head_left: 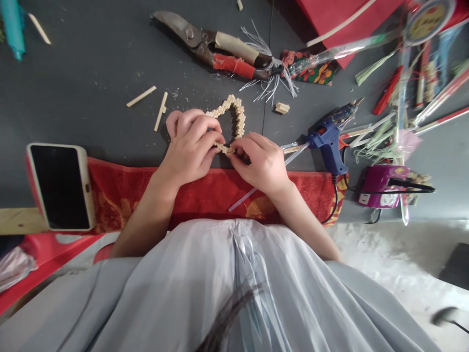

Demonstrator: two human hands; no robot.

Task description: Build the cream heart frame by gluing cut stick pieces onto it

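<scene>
A heart-shaped frame of small cream wooden pieces (234, 111) lies on the dark grey tabletop (91, 73). My left hand (192, 145) is curled over its left side, fingers pressed onto it. My right hand (258, 162) pinches the heart's near tip between thumb and fingers. Both hands meet at that tip, above a red towel (205, 193) along the table's near edge.
Pruning shears with red-wrapped handles (220, 49) lie further back. A blue glue gun (328, 137) rests to the right beside a purple power box (381, 186) and a pile of sticks and wrappers (414, 98). A phone (60, 186) sits left. Cut sticks (150, 102) are scattered about.
</scene>
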